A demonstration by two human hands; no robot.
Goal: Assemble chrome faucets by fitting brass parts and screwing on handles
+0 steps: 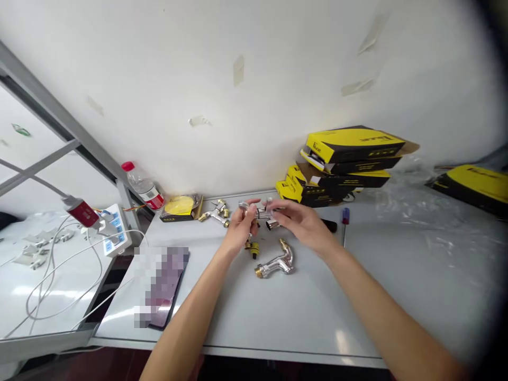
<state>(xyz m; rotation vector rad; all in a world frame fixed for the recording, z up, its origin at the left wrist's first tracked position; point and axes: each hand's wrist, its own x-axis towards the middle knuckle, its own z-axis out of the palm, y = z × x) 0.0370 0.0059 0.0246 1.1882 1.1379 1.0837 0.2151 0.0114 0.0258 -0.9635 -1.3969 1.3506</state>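
A chrome tap fitting (257,212) is held above the surface (301,317), towards its rear edge, pinched in the partly closed left hand (238,230). The right hand (304,225), half open, appears to touch it, though the contact is poorly seen. A second chrome fitting (275,263) lies below, mid-surface.

Workshop bench (254,317); chrome faucet parts (275,262); yellow product boxes (341,164); power strip (115,230)

Left hand (240,228), right hand (300,224) hold chrome fitting (261,212) (brass-ended faucet body (277,263) below).
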